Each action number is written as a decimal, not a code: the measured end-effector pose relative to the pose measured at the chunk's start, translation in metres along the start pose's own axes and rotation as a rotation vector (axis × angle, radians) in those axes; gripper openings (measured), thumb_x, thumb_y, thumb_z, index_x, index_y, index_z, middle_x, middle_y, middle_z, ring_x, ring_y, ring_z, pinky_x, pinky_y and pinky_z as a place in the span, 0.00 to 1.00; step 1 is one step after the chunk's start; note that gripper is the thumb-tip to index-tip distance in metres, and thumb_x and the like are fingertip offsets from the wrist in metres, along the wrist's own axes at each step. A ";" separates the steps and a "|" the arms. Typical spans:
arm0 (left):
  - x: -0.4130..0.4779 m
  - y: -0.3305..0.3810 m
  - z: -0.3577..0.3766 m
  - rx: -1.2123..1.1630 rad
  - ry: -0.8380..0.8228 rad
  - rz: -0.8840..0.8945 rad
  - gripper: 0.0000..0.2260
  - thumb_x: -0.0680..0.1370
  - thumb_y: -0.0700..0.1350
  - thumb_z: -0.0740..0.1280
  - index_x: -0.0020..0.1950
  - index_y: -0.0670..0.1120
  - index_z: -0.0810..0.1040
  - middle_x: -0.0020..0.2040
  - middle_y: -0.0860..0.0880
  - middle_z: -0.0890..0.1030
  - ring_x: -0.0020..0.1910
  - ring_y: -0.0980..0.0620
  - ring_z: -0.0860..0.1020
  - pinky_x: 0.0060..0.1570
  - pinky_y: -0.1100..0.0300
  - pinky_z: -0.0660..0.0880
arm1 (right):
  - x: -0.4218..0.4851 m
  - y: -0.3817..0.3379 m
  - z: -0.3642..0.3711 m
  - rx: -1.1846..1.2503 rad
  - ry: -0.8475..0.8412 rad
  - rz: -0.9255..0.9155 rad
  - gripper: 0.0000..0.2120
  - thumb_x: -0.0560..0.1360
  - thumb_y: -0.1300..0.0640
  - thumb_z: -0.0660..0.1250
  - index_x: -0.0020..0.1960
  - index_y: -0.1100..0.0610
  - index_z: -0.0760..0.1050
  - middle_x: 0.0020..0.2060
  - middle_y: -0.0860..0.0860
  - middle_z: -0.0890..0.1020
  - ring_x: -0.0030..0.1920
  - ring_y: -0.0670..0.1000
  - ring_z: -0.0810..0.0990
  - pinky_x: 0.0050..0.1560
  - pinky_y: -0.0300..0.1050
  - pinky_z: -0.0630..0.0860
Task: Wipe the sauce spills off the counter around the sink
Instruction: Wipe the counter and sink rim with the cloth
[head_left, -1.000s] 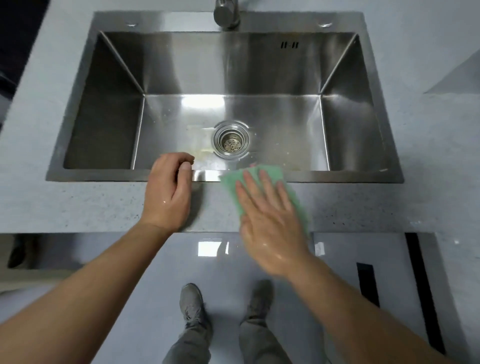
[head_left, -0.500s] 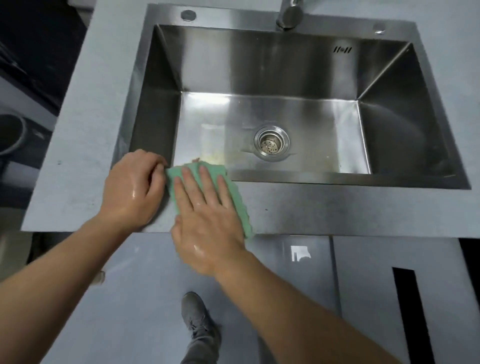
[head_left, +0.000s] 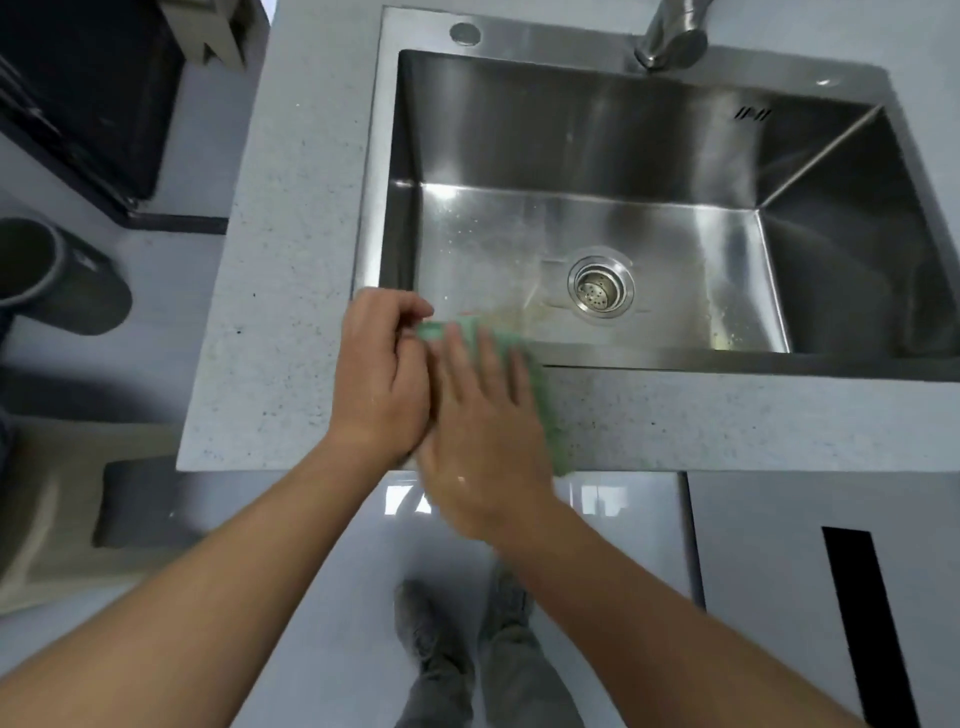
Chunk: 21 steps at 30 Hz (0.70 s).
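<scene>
Cloth (head_left: 524, 364), green, lies on the table (head_left: 675, 415) at the sink's (head_left: 649, 358) near-left corner, pinned flat under the right hand (head_left: 483, 436), fingers spread wide on top, no closed grip. Left hand (head_left: 382, 379) sits just beside it, fingers curled, pinching the cloth's far-left edge. Yellowish smears streak the basin near the drain (head_left: 600, 286).

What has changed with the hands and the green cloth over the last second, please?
The right hand has slid the green cloth leftward along the front counter strip, from below the drain to the sink's near left corner, meeting the left hand. The right palm stays flat on the cloth; the left hand stays curled at the rim.
</scene>
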<state>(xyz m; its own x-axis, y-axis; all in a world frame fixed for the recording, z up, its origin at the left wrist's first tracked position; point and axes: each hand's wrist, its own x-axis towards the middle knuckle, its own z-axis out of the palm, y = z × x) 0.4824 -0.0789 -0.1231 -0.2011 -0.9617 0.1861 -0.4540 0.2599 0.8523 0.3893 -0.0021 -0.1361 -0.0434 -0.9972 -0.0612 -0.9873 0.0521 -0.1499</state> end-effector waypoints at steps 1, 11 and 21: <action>0.003 0.000 -0.002 -0.090 0.028 -0.047 0.11 0.76 0.34 0.56 0.50 0.47 0.74 0.48 0.50 0.75 0.47 0.58 0.73 0.50 0.67 0.70 | 0.006 -0.011 -0.003 0.015 -0.021 -0.085 0.34 0.78 0.46 0.49 0.81 0.57 0.50 0.81 0.55 0.52 0.81 0.58 0.44 0.79 0.62 0.47; 0.052 -0.029 -0.073 -0.040 0.157 -0.168 0.07 0.81 0.42 0.58 0.53 0.50 0.74 0.46 0.56 0.78 0.44 0.63 0.76 0.48 0.68 0.73 | -0.018 0.104 -0.020 -0.065 0.031 0.253 0.30 0.81 0.49 0.46 0.79 0.62 0.58 0.79 0.60 0.59 0.79 0.62 0.55 0.76 0.65 0.55; 0.086 -0.081 -0.118 -0.011 0.156 -0.438 0.07 0.80 0.44 0.60 0.50 0.47 0.78 0.42 0.54 0.78 0.40 0.57 0.75 0.44 0.67 0.72 | 0.078 -0.044 0.004 0.025 -0.110 -0.555 0.32 0.78 0.47 0.53 0.80 0.57 0.57 0.81 0.55 0.56 0.81 0.58 0.50 0.78 0.61 0.50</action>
<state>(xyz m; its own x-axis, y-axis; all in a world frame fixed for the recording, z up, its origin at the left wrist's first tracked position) 0.6042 -0.1929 -0.1187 0.1410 -0.9825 -0.1221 -0.4578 -0.1740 0.8718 0.4297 -0.0819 -0.1387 0.4983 -0.8642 -0.0689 -0.8538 -0.4754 -0.2120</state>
